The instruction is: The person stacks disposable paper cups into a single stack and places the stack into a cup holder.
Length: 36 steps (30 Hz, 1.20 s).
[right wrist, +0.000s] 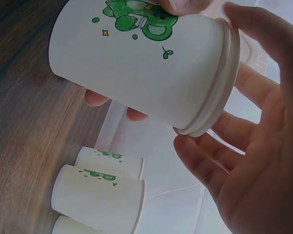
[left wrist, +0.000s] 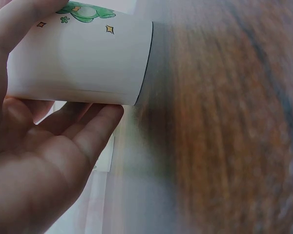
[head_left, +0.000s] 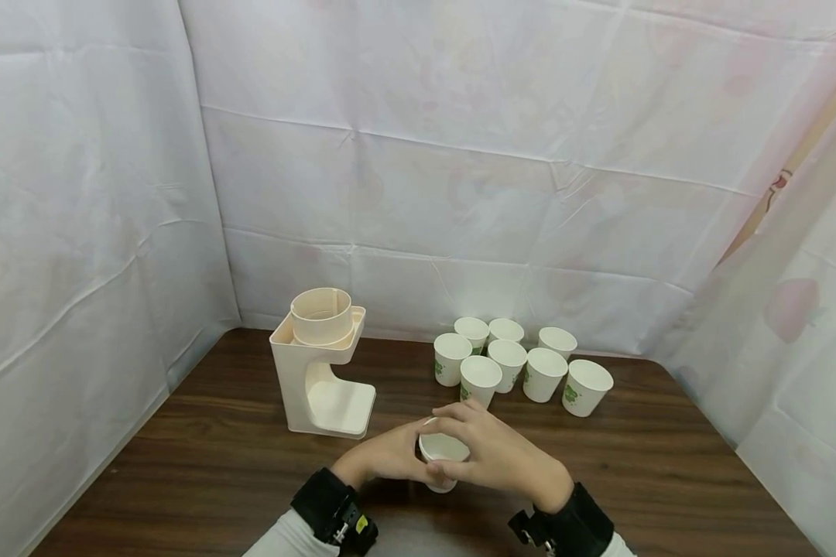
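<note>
Near the front edge of the dark wooden table [head_left: 202, 464], about midway along it, a person holds a white paper cup [head_left: 443, 449] between two hands. The left hand [head_left: 392, 452] curls round the cup's body, thumb on one side and fingers on the other. The right hand [head_left: 495, 449] grips the rim between thumb and fingertips. From the head, the cup's open mouth shows, its wall mostly hidden by the hands. The right wrist view adds a green cartoon print [right wrist: 141, 19] and a rim that looks doubled; the left wrist view shows the plain base end and small star marks [left wrist: 110, 29]. Whether the base touches the table is unclear. Only the head view takes in all eight other cups [head_left: 546, 375], grouped by the back edge, and a cream stand [head_left: 289, 394] toward the back left corner, topped by a round tube [head_left: 320, 321].
</note>
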### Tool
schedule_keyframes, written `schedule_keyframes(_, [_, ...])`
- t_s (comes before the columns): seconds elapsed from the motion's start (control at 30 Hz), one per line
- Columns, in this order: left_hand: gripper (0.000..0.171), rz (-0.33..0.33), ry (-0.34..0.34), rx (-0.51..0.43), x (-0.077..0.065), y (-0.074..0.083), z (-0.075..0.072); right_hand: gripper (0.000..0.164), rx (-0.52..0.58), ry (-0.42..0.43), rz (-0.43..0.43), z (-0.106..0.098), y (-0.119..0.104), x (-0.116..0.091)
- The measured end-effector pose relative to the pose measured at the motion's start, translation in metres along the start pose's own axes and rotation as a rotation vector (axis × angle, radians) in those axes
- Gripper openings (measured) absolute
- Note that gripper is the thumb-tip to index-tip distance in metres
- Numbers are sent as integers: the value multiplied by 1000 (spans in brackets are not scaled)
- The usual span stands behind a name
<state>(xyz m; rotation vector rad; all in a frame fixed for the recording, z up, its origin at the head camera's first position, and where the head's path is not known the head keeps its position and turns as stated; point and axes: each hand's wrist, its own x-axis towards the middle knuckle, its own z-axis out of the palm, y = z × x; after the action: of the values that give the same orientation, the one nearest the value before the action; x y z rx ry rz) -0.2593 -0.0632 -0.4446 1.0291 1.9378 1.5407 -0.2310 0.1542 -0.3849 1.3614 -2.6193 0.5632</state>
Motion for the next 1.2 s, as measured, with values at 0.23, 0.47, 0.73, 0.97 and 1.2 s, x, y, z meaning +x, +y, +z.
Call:
schedule_keyframes(0.23, [66,-26,36,66,1,-1,1,35,4,99,-1,0,5,3])
schedule_keyframes(0.47, [68,-59,66,16,0,2,3,31,-65,216,-17,-3,18,3])
schedule_keyframes(0.73, [69,-61,67,-4,0,1,3,30,-134,257,41,-5,30,2])
schedule_keyframes(0.97, [70,-62,79,-6,1,1,4,31,-218,310,108,-1,40,2])
schedule_keyframes(1.2, [69,-66,105,9,1,2,5,37,-252,367,166,4,49,2])
